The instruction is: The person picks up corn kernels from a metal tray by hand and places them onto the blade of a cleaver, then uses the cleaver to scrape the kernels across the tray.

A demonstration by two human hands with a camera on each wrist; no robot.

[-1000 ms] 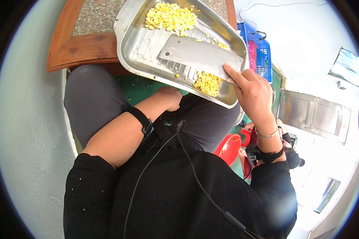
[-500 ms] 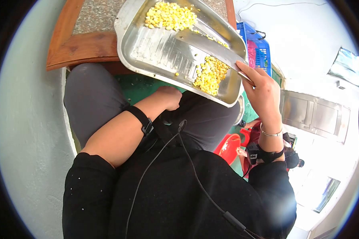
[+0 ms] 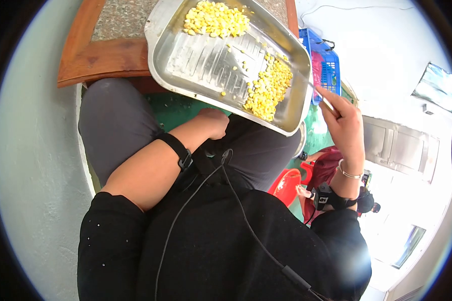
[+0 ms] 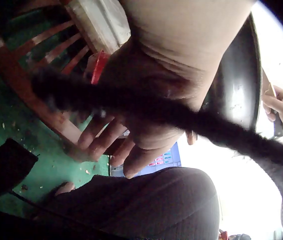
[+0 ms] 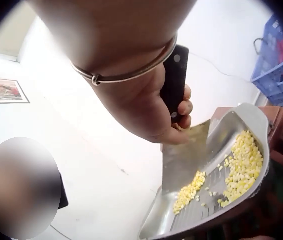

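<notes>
My right hand (image 3: 347,128) grips the black handle (image 5: 174,85) of a wide metal cleaver (image 5: 181,162). From above, the cleaver is nearly edge-on at the right end of a metal tray (image 3: 153,35); in the right wrist view its blade stands upright behind a heap of yellow kernels. One kernel heap (image 3: 216,20) lies at the tray's upper left, another (image 3: 268,88) at its right end, with a few loose kernels between. My left hand (image 3: 213,124) hangs over my lap below the tray, its fingers (image 4: 104,140) loosely bent, holding nothing.
The tray stands on a wood-edged stone-topped table (image 3: 118,57). Behind it is a blue basket (image 3: 329,70) with something pink inside. A red basin (image 3: 286,185) and another person in dark red (image 3: 326,165) are at the lower right, over a green floor.
My right hand has moved right with the cleaver, whose blade has turned from flat across the tray to nearly edge-on. The right heap has grown and spread upward. My left hand has stayed still.
</notes>
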